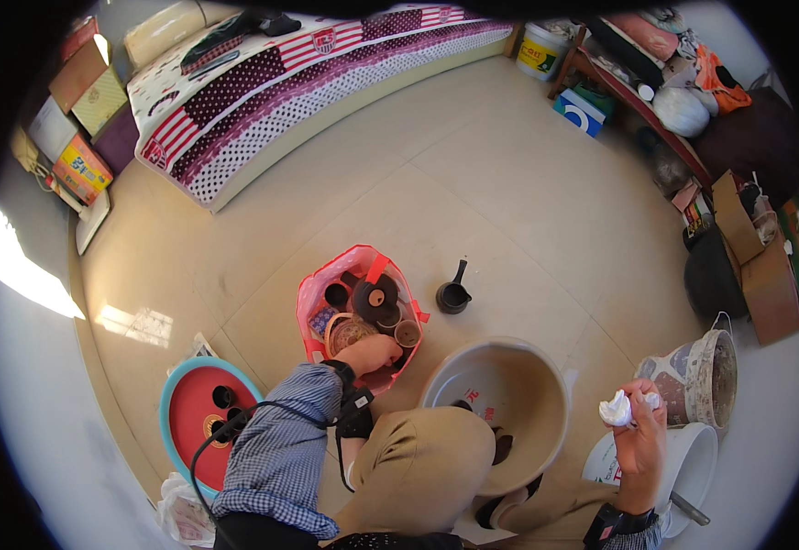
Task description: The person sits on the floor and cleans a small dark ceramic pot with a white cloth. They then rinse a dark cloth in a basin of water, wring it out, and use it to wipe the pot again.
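Observation:
My left hand (374, 351) reaches into a pink-red bag (306, 295); its fingertips are over the bag's contents, and whether they grip anything is hidden. In the bag lie a dark teapot (376, 297), a dark cup (336, 295), a brownish cup (407, 333) and a round woven-looking item (350, 333). My right hand (638, 430), raised at the right, is closed on a crumpled white tissue (617, 409). A small dark side-handled pot (453, 297) stands on the floor right of the bag. Before my knees is a large beige basin (530, 385) with dark pieces in it.
At the left, a teal-rimmed red tray or basin (189, 405) holds several dark cups (222, 397). A stained bucket (681, 378) and a white bucket (695, 460) lie at the right. A bed (289, 89) and cardboard boxes (770, 289) stand farther off. A black cable (200, 447) crosses my left sleeve.

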A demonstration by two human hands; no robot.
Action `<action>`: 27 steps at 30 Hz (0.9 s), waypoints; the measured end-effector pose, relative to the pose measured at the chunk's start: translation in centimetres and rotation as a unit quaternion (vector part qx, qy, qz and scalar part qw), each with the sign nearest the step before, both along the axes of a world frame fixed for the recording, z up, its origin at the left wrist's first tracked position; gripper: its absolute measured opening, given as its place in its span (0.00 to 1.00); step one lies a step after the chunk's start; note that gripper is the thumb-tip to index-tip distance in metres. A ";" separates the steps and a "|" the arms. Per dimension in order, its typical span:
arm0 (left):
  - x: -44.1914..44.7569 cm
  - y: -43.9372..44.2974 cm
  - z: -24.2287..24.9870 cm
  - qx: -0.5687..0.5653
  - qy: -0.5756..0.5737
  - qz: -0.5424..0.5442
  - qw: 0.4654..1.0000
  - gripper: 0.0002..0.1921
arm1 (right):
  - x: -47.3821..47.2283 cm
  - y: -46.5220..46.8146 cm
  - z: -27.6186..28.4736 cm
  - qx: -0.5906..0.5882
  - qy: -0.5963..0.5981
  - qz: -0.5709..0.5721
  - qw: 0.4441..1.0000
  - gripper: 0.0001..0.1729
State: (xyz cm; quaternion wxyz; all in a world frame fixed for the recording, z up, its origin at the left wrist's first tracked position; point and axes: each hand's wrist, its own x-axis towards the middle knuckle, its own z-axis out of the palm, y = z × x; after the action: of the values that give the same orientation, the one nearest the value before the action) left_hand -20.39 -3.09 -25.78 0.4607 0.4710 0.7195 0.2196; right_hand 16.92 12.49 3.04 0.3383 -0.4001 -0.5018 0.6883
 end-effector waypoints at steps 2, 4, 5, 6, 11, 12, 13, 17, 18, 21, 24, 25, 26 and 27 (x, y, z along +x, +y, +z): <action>-1.2 -0.8 1.0 0.190 0.157 -0.138 0.959 0.05 | 0.1 0.0 0.1 0.005 0.006 0.008 1.000 0.07; -2.2 -2.1 2.6 0.198 0.053 -0.031 0.978 0.03 | 0.3 -0.1 0.2 0.006 0.017 0.017 1.000 0.08; -2.6 -2.7 3.7 0.186 0.006 0.023 0.982 0.02 | 0.3 -0.1 0.2 0.010 0.028 0.023 0.999 0.08; -2.9 -3.5 5.2 0.182 -0.072 0.093 0.976 0.02 | 0.4 -0.2 0.3 0.015 0.027 0.027 0.999 0.09; -1.9 -5.8 16.1 0.316 -0.299 0.309 0.846 0.05 | 0.4 -0.3 0.3 0.006 0.041 0.041 0.998 0.10; -1.5 -6.1 18.5 0.324 -0.403 0.298 0.802 0.06 | 0.3 -0.3 0.2 0.004 0.039 0.043 0.998 0.10; -1.3 -6.3 20.7 0.343 -0.497 0.268 0.750 0.06 | 0.2 -0.3 0.0 0.005 0.042 0.046 0.998 0.10; 0.0 -5.6 28.1 0.390 -0.602 0.237 0.655 0.09 | -1.1 -0.5 -1.8 -0.028 0.017 0.041 0.999 0.10; 0.4 -5.3 29.6 0.388 -0.633 0.214 0.635 0.10 | -1.6 -0.7 -2.4 -0.047 0.017 0.059 0.997 0.11; 1.9 -4.2 32.5 0.401 -0.600 0.218 0.657 0.13 | -3.5 -2.0 -4.9 -0.080 0.047 0.128 0.987 0.12; 3.7 -2.6 32.6 0.378 -0.599 0.243 0.663 0.15 | -6.2 -4.2 -7.4 -0.078 0.020 0.201 0.976 0.14; 4.1 -2.1 32.3 0.390 -0.608 0.214 0.658 0.15 | -7.3 -5.1 -8.2 -0.083 -0.003 0.206 0.975 0.14; 4.6 -1.7 31.6 0.393 -0.601 0.231 0.657 0.15 | -8.8 -6.0 -9.1 -0.086 -0.024 0.212 0.973 0.15; 5.0 -1.6 30.9 0.355 -0.596 0.278 0.664 0.15 | -10.2 -6.9 -10.1 -0.095 -0.047 0.211 0.972 0.15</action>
State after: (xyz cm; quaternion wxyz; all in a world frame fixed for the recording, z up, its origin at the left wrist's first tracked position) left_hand -15.38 -4.65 5.14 0.5070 0.1455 0.2560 0.8101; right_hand 6.73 5.60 -7.07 0.1218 -0.3470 -0.5229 0.7690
